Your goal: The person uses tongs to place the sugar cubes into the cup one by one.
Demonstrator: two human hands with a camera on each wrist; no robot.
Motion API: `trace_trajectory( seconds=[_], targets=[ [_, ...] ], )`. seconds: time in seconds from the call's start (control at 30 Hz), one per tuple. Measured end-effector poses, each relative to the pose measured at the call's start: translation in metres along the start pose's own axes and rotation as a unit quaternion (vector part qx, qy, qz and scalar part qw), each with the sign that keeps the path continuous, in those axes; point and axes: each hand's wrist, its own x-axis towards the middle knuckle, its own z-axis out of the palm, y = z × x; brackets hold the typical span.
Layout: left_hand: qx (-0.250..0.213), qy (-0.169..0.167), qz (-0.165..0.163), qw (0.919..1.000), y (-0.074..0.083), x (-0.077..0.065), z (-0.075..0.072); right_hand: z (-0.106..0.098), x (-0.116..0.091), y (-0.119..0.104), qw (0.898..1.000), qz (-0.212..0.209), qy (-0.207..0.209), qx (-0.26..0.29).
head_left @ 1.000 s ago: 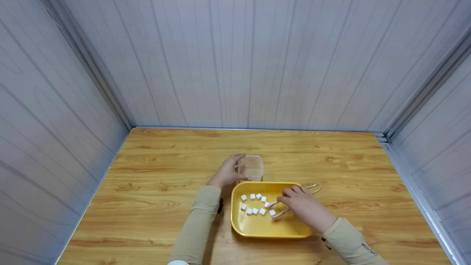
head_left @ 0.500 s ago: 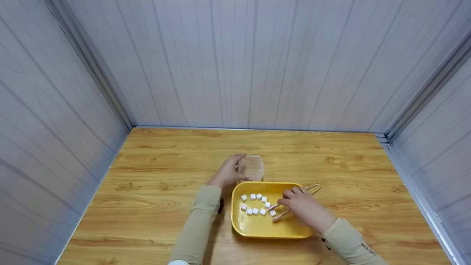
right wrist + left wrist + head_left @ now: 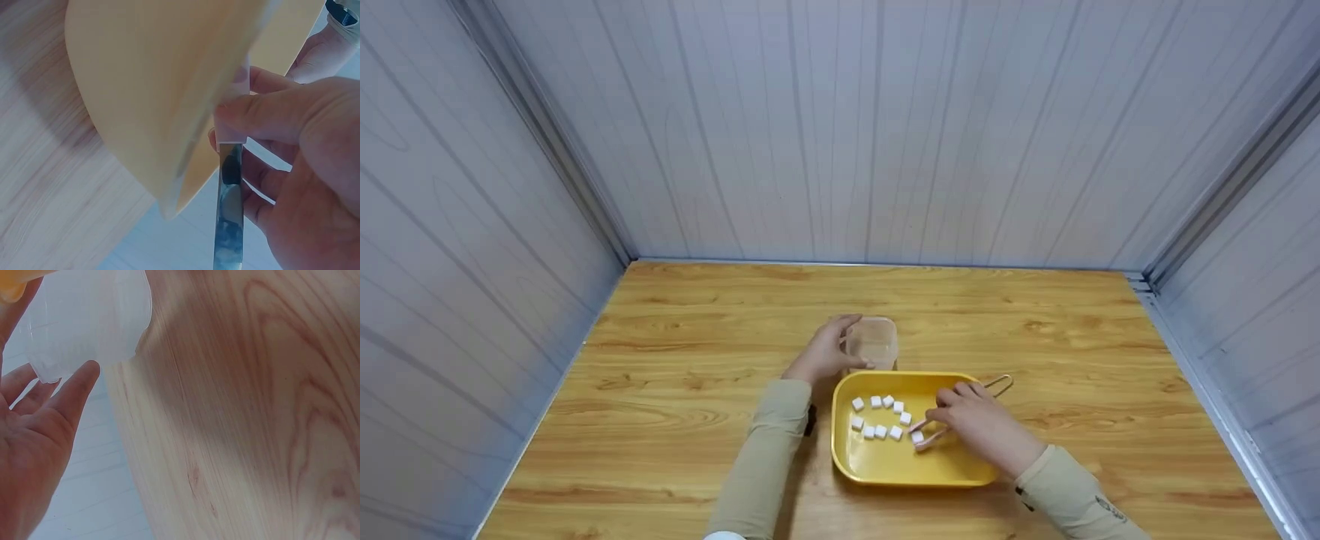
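Note:
In the head view, my left hand (image 3: pixel 819 354) holds a small clear plastic container (image 3: pixel 877 342) by its left side, thumb and fingers spread round it. The left wrist view shows the fingers on the container's (image 3: pixel 95 320) wall. Over the right part of a yellow tray (image 3: pixel 919 474), my right hand (image 3: pixel 986 427) grips a pair of tongs (image 3: pixel 999 385) with a metal loop end and pink tips. Between those tips sits one white cube (image 3: pixel 917 436), low in the tray. Metal of the tongs (image 3: pixel 228 208) shows below the pinching fingers in the right wrist view.
Several more white cubes (image 3: pixel 880 432) lie in two loose rows in the tray's left half. The container stands just behind the tray's far rim. A wood-grain table (image 3: pixel 675 360) lies under everything, with pale panel walls (image 3: pixel 840 135) at the back and sides.
The tong tips have shifted slightly and drawn closer together around the rightmost white cube, which has moved a little. My left hand and the container stay in place.

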Motion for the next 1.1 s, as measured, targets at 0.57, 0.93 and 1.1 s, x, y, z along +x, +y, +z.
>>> trace_trajectory(
  seconds=[0.57, 0.93, 1.1],
  targets=[
    [-0.003, 0.004, 0.008, 1.0, -0.0028, 0.0019, 0.0014, 0.0003, -0.0011, -0.0008, 1.0, 0.005, -0.014, 0.005],
    [0.01, 0.008, 0.024, 0.9996, -0.0035, 0.0011, 0.0015, -0.0009, -0.0019, -0.0007, 1.0, 0.005, -0.009, 0.0],
    [0.016, 0.011, 0.029, 0.9994, -0.0022, 0.0003, 0.0011, -0.0042, -0.0025, 0.0015, 1.0, 0.004, -0.005, -0.001]
  ],
)
